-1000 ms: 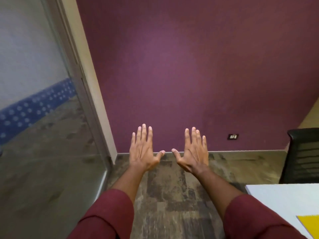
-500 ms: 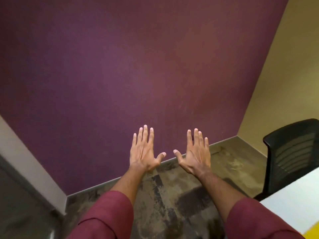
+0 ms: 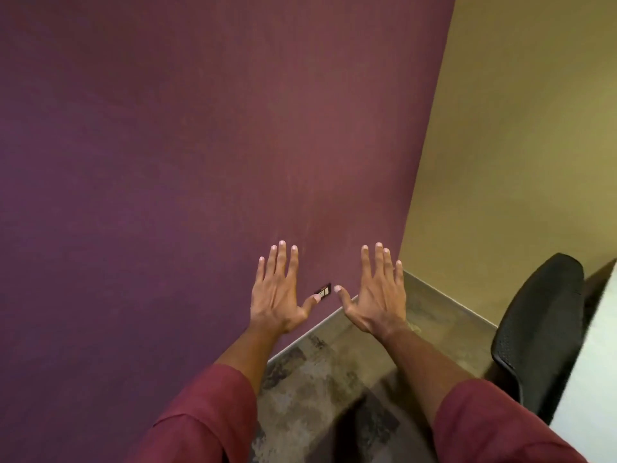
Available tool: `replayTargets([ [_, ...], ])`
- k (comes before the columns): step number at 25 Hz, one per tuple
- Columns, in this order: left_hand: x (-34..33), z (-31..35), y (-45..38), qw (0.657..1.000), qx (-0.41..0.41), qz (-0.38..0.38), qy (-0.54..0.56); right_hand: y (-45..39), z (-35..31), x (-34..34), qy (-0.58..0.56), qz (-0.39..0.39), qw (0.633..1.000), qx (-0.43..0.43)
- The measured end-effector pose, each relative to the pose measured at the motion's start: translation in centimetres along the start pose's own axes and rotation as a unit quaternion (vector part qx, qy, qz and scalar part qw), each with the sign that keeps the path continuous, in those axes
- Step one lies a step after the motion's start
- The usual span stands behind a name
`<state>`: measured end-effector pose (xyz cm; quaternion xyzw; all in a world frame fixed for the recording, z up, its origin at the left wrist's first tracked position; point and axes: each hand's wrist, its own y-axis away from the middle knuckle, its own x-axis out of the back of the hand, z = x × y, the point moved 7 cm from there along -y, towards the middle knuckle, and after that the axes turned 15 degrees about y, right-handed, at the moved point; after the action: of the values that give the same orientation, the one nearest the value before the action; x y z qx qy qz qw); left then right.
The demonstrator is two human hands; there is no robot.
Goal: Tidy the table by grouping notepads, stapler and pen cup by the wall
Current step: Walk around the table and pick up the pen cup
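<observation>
Fingers spread, left hand (image 3: 275,295) and right hand (image 3: 377,295) hold nothing; wall socket (image 3: 323,291) markings perhaps unreadable.

- I take this for an office room: a black mesh-backed office chair (image 3: 537,332) stands at a white table (image 3: 597,372).
- I see mottled carpet tile flooring (image 3: 320,396), a purple wall (image 3: 200,145) with a low socket plate (image 3: 323,291), and an olive wall (image 3: 517,128).
</observation>
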<state>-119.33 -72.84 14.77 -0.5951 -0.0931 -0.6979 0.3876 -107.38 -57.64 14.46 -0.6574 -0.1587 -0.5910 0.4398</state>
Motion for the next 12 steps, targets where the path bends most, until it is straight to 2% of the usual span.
replayTargets([
  [12,-11.5,6.8,-32.1,0.975,-0.21,-0.023,0.065,-20.6,12.5,-7.8,0.094,0.022,0.976,-0.195],
])
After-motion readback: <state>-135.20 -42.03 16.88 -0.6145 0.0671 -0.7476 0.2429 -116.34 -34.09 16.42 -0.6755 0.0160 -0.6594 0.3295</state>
